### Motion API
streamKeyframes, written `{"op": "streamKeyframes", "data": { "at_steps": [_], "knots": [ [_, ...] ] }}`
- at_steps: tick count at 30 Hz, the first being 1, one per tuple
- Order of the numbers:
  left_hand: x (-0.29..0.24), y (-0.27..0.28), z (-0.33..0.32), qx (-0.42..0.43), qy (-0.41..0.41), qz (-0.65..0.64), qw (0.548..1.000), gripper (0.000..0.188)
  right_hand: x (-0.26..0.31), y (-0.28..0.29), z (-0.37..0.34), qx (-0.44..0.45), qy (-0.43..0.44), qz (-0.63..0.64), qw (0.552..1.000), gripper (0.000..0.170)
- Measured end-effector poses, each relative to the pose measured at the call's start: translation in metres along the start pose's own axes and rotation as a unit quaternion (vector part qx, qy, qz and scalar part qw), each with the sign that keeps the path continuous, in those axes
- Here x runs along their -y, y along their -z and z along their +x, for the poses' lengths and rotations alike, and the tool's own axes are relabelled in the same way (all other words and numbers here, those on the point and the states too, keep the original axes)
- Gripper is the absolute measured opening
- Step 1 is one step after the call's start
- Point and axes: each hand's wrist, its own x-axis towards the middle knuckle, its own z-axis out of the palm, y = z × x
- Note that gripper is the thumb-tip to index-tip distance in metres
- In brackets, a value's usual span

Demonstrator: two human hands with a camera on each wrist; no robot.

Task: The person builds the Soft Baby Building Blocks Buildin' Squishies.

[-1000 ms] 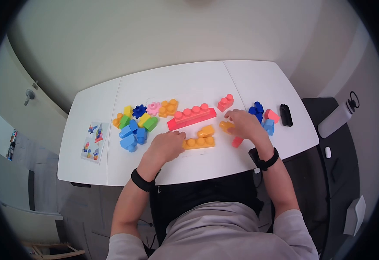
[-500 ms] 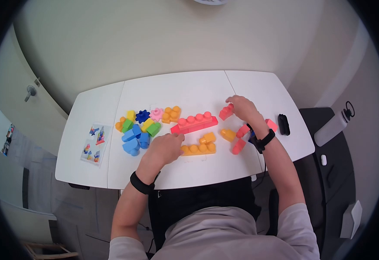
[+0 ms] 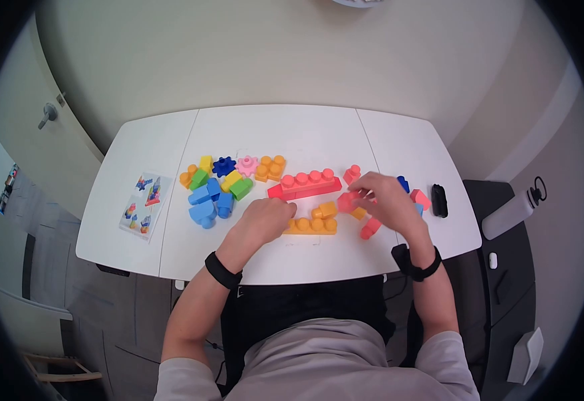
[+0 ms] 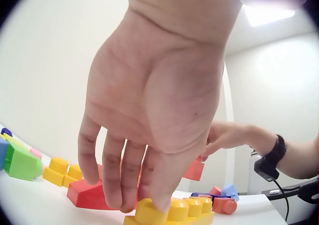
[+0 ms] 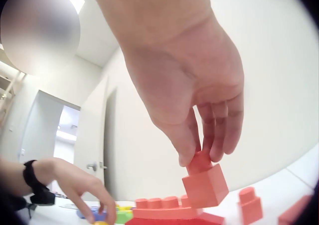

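My right hand (image 3: 389,202) holds a coral one-stud block (image 3: 348,201) just right of the long red piece (image 3: 305,189). In the right wrist view, its thumb and fingers pinch the stud of this block (image 5: 205,185), which hangs tilted. At the left end of the long orange block (image 3: 312,226) is my left hand (image 3: 262,220); in the left wrist view its thumb and fingers lie around an end stud of that block (image 4: 177,211). A small orange block (image 3: 325,210) sits behind the long one. Another coral one-stud block (image 3: 351,175) stands farther back.
Blue, green, yellow and orange blocks (image 3: 203,212) and a pink gear (image 3: 246,166) lie left of centre. A picture sheet (image 3: 144,205) is at far left. On the right are a coral block (image 3: 370,228), a black case (image 3: 440,201) and a white bottle (image 3: 508,214) beyond the table.
My right hand has come from the back coral blocks toward the table's middle, holding one of them; the other stays behind. My left hand has remained by the long orange block.
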Motion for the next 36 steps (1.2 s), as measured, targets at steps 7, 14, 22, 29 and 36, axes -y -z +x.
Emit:
{"op": "streamKeyframes", "data": {
  "at_steps": [7, 14, 22, 29, 36],
  "knots": [
    [-0.003, -0.001, 0.000, -0.004, 0.007, -0.009, 1.000, 0.023, 0.005, -0.033, -0.009, 0.053, 0.011, -0.020, 0.998, 0.023],
    [-0.004, -0.004, 0.001, 0.002, 0.008, 0.006, 1.000, 0.025, 0.002, -0.040, -0.004, 0.067, 0.034, -0.044, 0.996, 0.024],
    [-0.003, -0.005, 0.000, 0.001, 0.007, 0.006, 1.000, 0.025, -0.077, -0.035, 0.057, -0.088, -0.028, -0.185, 0.978, 0.026],
    [-0.003, -0.002, -0.001, 0.001, 0.001, -0.002, 1.000, 0.024, -0.084, -0.028, 0.061, 0.019, -0.077, -0.217, 0.973, 0.029],
    [-0.002, -0.010, 0.002, -0.004, -0.017, -0.025, 1.000, 0.023, 0.016, 0.006, 0.018, -0.055, -0.011, -0.059, 0.997, 0.022]
  ]
}}
